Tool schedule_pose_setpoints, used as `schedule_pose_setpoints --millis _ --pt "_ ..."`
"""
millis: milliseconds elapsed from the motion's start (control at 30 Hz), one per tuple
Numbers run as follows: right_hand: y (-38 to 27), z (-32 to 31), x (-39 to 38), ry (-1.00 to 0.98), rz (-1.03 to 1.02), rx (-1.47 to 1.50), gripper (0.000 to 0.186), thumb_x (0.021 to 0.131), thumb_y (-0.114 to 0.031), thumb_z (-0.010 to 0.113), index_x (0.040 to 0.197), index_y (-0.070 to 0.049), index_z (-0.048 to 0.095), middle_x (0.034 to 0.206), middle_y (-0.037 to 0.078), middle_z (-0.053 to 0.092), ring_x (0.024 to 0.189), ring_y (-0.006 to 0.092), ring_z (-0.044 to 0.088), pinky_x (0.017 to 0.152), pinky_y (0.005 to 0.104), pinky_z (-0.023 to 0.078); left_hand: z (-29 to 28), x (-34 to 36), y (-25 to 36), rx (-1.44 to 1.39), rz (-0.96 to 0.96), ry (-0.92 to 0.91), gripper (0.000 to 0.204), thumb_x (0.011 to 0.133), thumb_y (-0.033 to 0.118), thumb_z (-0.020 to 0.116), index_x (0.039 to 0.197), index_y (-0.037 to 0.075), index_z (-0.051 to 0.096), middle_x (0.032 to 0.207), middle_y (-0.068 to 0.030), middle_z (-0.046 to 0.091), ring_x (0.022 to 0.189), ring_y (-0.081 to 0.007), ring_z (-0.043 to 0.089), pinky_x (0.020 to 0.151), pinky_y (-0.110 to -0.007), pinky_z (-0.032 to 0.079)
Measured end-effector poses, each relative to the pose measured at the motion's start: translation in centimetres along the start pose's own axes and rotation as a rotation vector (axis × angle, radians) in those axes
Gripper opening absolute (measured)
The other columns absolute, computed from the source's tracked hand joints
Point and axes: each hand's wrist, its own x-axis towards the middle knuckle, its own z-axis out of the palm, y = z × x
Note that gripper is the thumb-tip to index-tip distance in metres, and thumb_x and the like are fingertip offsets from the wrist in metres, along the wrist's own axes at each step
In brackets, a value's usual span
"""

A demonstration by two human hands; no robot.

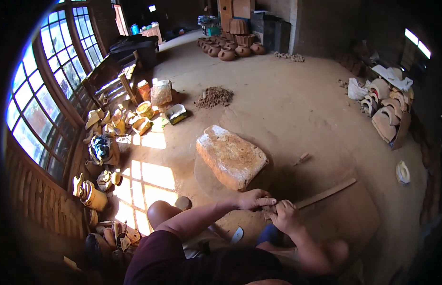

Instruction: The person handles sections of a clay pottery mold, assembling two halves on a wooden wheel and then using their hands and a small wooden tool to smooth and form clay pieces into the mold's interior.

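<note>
My left hand and my right hand meet in front of me, fingers curled and closed. Between them shows a small brown clay-like lump, mostly hidden by the fingers. A long flat wooden strip lies just right of my right hand, its near end close to the knuckles; whether they touch I cannot tell. Beyond my hands sits a large rough block, orange-brown with white patches on top. Farther right, a small tool with a wooden handle lies on the floor.
A flat brown board lies under the strip. At left, pots, buckets and shards crowd below the windows. A crumbled clay heap is farther off. Round pots stand at the back. Broken pottery is piled at right.
</note>
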Motion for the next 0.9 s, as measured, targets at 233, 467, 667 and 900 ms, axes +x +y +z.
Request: schedule_pose_setpoints --millis 233,467,667,900 --pt "-2.4 -0.6 1.2 0.067 0.250 0.351 0.034 0.086 -0.019 0.080 0.110 0.002 0.068 0.097 0.018 0.066 0.086 0.0365 0.067 0.075 0.0425 0.056 -0.5 -0.9 -0.1 -0.095 0.020 0.183 0.048 0.094 0.050 0.076 0.100 0.004 0.068 0.080 -0.0022 0.067 0.066 -0.0112 0.062 0.055 -0.026 0.049" --pt "0.8 2.0 -1.1 0.132 0.204 0.405 0.031 0.090 -0.017 0.077 0.113 0.001 0.068 0.103 0.019 0.068 0.091 0.0378 0.067 0.079 0.0445 0.056 -0.6 0.8 -1.9 -0.049 0.117 0.083 0.039 0.095 0.042 0.078 0.102 0.006 0.066 0.083 -0.0026 0.068 0.070 -0.0093 0.061 0.056 -0.023 0.044" --pt "1.0 -0.1 -0.6 0.142 0.000 0.080 0.040 0.084 -0.019 0.081 0.115 0.000 0.066 0.101 0.013 0.065 0.089 0.0329 0.064 0.077 0.0412 0.056 -0.2 0.6 -0.5 -0.485 -0.125 0.131 0.033 0.100 0.037 0.073 0.104 0.005 0.067 0.081 -0.0014 0.066 0.064 -0.0081 0.061 0.053 -0.022 0.047" --pt "5.6 5.6 0.7 0.513 0.590 0.981 0.021 0.093 -0.013 0.075 0.108 0.001 0.072 0.085 0.013 0.073 0.078 0.0194 0.072 0.071 0.0343 0.056 -9.1 4.4 -2.8 0.213 0.488 1.066 0.033 0.102 0.037 0.068 0.106 0.005 0.066 0.090 -0.0072 0.069 0.080 -0.0185 0.066 0.072 -0.034 0.053"
